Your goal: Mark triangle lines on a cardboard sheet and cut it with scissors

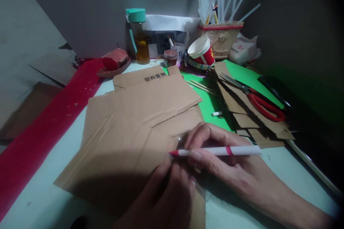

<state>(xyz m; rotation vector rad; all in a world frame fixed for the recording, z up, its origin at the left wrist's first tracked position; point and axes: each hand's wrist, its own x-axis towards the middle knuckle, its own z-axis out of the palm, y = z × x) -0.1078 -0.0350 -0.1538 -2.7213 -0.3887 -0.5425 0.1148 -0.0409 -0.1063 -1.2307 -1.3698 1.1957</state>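
A white pen (215, 151) with a pink band and a red tip section is held in my right hand (228, 161). Its point meets the brown cardboard (118, 143) close to the fingertips of my left hand (169, 196). The fingers of that left hand are bunched together and press down on the cardboard at the bottom middle, in shadow. Between my hands shows the edge of a clear, shiny piece (180, 138); most of it is hidden, and whether the left fingers grip it is unclear.
Red-handled scissors (264, 107) lie on cardboard strips (242, 120) at right, beside a black object (317, 143). Behind stand a bottle (139, 39) with a green lid, a paper cup (201, 50) and a basket (220, 39) of white sticks. Red cloth (51, 125) runs down the left.
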